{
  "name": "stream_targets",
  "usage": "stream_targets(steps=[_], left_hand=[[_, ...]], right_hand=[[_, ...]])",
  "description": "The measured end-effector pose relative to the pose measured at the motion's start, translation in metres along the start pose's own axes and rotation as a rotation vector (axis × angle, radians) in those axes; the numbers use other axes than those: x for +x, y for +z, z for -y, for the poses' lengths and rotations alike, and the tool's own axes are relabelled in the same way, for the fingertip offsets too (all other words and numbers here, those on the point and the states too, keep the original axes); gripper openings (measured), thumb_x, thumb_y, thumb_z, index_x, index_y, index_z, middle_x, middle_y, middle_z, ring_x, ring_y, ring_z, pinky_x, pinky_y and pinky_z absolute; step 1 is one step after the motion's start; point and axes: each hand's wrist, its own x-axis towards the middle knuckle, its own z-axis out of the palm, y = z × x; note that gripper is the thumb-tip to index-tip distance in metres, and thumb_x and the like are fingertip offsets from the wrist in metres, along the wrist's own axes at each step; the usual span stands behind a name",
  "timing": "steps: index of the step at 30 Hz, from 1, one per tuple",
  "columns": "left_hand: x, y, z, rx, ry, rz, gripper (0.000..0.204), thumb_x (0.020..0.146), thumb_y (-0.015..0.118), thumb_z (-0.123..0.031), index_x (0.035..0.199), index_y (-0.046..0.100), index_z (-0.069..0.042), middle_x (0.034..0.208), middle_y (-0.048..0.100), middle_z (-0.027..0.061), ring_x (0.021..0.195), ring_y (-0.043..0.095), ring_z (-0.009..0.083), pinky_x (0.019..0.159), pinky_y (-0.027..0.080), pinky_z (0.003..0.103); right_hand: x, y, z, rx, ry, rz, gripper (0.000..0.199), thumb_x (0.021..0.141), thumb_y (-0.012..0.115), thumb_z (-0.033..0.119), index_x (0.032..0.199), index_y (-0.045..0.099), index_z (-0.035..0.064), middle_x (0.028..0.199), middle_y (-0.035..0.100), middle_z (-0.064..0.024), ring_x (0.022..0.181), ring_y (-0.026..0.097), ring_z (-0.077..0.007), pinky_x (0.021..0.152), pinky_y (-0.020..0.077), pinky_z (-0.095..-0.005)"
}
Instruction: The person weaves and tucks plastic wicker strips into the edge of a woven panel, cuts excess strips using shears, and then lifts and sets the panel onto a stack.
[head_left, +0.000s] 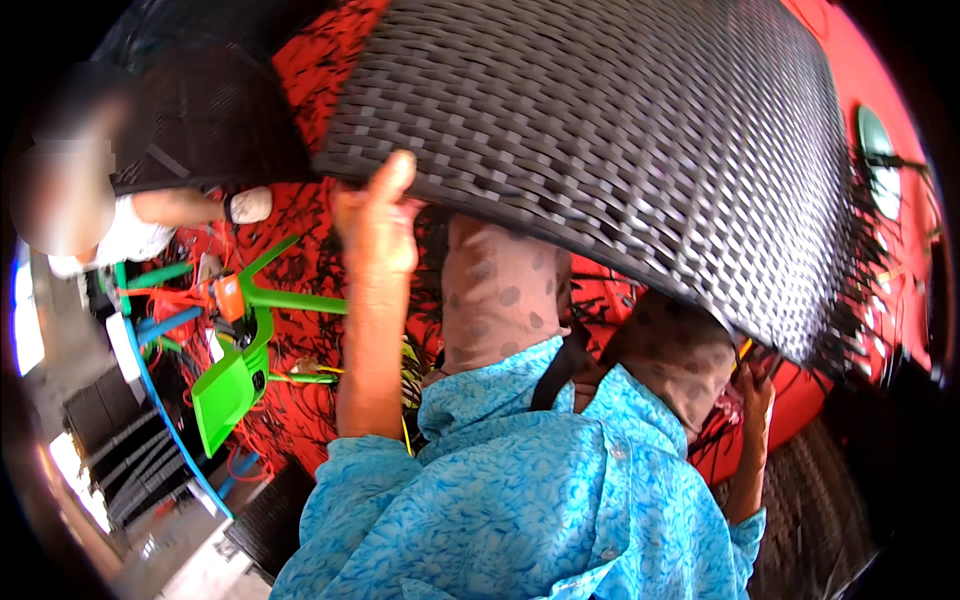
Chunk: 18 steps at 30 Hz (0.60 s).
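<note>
A large panel of black woven strips (600, 130) slants across my lap and reaches to the far side. My left hand (385, 215) is closed on its near left corner, thumb over the edge and the other fingers mostly hidden. Loose strip ends (860, 330) stick out along the panel's right edge. Just below its near right corner is my right hand (757, 400), fingers curled in beside a thin yellow piece (744, 348). What the right hand holds, if anything, I cannot make out.
A red sheet (310, 65) strewn with black strip scraps covers the ground. On the left are a bright green plastic seat (232, 390), orange strands and a blue curved rim (175, 425). Another person (140, 225) is at the far left, beside dark woven work. A green oval thing (878, 160) lies far right.
</note>
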Motion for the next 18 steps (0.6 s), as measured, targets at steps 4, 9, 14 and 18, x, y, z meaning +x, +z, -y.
stream_targets(steps=[4, 9, 14, 18], left_hand=[[0.046, -0.010, -0.031, -0.032, -0.056, 0.046, 0.041, 0.075, 0.068, -0.007, 0.114, 0.054, -0.003, 0.106, 0.062, 0.0110, 0.091, 0.063, 0.0262, 0.074, 0.055, 0.044], [0.098, -0.038, -0.044, -0.051, -0.165, 0.017, 0.038, 0.077, 0.069, -0.010, 0.113, 0.056, -0.004, 0.109, 0.061, 0.0094, 0.099, 0.059, 0.0252, 0.084, 0.050, 0.044], [0.124, -0.048, -0.043, -0.002, -0.164, -0.026, 0.040, 0.076, 0.072, -0.015, 0.112, 0.056, -0.007, 0.110, 0.060, 0.0089, 0.099, 0.058, 0.0240, 0.086, 0.048, 0.044], [0.080, -0.026, -0.059, 0.656, 0.185, -0.295, 0.074, 0.072, 0.078, -0.026, 0.130, 0.038, -0.002, 0.107, 0.057, 0.0128, 0.102, 0.053, 0.0256, 0.088, 0.041, 0.041]], right_hand=[[-0.015, -0.018, 0.031, 0.126, -0.010, 0.064, 0.018, 0.088, 0.059, 0.021, 0.084, 0.060, 0.0025, 0.062, 0.052, 0.0017, 0.051, 0.050, -0.0065, 0.046, 0.0466, -0.0211], [-0.031, -0.041, 0.067, 0.092, -0.036, 0.201, 0.012, 0.083, 0.064, 0.013, 0.079, 0.062, 0.0011, 0.061, 0.055, 0.0019, 0.051, 0.050, -0.0049, 0.046, 0.0402, -0.0199], [-0.046, -0.075, 0.073, 0.062, -0.031, 0.183, 0.010, 0.083, 0.063, 0.009, 0.079, 0.061, -0.0002, 0.062, 0.055, 0.0014, 0.054, 0.050, -0.0039, 0.048, 0.0388, -0.0195], [-0.045, -0.073, 0.058, 0.044, -0.131, 0.079, 0.009, 0.084, 0.061, 0.009, 0.081, 0.061, -0.0001, 0.061, 0.052, 0.0026, 0.052, 0.049, -0.0037, 0.046, 0.0388, -0.0186]])
